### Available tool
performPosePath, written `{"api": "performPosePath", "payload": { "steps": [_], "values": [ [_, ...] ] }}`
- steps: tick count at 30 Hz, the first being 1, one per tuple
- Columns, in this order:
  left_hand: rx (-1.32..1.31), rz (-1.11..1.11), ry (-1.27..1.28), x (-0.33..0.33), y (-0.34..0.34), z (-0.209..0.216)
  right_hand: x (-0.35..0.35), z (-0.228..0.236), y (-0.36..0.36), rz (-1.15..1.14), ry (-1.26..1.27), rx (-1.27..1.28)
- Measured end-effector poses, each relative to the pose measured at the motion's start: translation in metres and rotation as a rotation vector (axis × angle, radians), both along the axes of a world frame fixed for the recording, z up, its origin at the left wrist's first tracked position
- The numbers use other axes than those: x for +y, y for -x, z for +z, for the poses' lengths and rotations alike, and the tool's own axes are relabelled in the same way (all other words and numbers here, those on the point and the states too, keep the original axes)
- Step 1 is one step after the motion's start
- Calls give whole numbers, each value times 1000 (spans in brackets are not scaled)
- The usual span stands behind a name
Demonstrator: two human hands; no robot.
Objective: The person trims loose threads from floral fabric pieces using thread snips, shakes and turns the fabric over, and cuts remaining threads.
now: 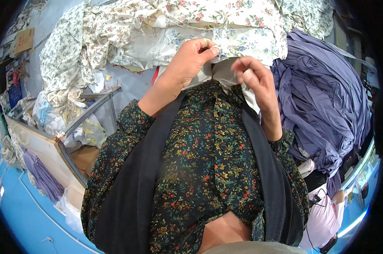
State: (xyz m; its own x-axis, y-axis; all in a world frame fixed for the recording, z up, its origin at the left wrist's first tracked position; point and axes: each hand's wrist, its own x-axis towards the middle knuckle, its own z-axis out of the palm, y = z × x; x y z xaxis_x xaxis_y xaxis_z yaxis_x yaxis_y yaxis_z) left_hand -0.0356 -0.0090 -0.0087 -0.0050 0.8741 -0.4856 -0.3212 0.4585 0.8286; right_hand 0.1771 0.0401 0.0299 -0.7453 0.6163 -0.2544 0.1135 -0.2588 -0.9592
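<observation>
My left hand (190,62) is raised in front of my chest, thumb and forefinger pressed together in a pinch. Whatever is between those fingertips is too small to make out. To its right, my right hand (258,80) is lifted with its fingers curled in toward the thumb. Its fingertips are slightly blurred, and I cannot see what they hold. Just beyond both hands lies white cloth with a flower print (170,40), spread in folds across the work surface. Some plain pale cloth (225,70) shows below and between the hands.
A large heap of purple-grey cloth (323,97) is piled at the right. On the left stands a metal-framed wooden bin (51,139) with plastic bags (87,129). A cardboard box (24,41) sits at far left. Another person's pink clothing (325,218) shows at lower right.
</observation>
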Motion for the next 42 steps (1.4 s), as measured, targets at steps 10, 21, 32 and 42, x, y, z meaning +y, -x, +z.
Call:
{"api": "performPosePath", "payload": {
  "steps": [10,21,32,42],
  "values": [
    [18,17,-37,-2,-5,8,0,-18,24,-270,-1039,-442],
    [18,13,-22,-4,-4,3,5,-10,9,-89,-555,-188],
    [167,-75,-66,-4,-6,18,2,-6,28,-245,-286,-229],
    [203,-133,-88,-3,-3,10,10,10,-7,154,76,-345]
  ]
}}
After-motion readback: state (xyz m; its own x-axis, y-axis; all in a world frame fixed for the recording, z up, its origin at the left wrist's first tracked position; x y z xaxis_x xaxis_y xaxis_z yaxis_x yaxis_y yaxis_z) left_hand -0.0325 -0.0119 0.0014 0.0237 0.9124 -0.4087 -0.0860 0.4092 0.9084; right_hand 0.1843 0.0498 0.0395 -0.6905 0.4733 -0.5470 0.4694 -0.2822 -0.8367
